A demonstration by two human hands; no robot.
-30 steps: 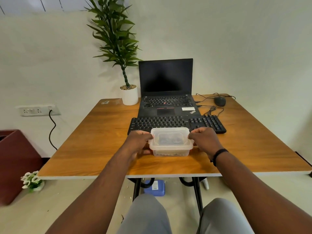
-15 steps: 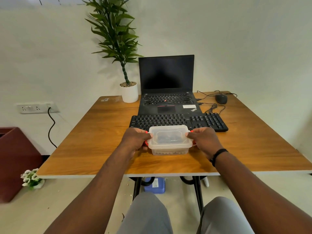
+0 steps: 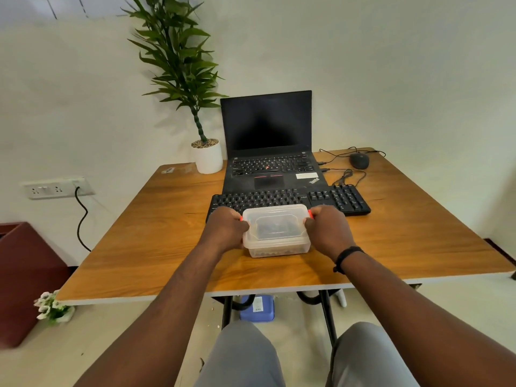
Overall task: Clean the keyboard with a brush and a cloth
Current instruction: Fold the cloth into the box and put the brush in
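Note:
A clear plastic box (image 3: 276, 231) with a lid and red side clips stands on the wooden table (image 3: 156, 236), just in front of a black keyboard (image 3: 290, 199). My left hand (image 3: 226, 229) grips the box's left end and my right hand (image 3: 328, 229) grips its right end. Dark items show dimly through the lid; I cannot tell what they are. No brush or cloth is visible outside the box.
An open black laptop (image 3: 269, 146) sits behind the keyboard. A potted plant (image 3: 208, 156) stands to its left, a black mouse (image 3: 359, 160) with cables at the back right. Left of the table are a maroon bin (image 3: 25, 275) and a wall socket (image 3: 55, 187).
Both hands stay on the box ends. The red clips at the sides, hidden a second ago, now show beside my fingers. The view has shifted slightly.

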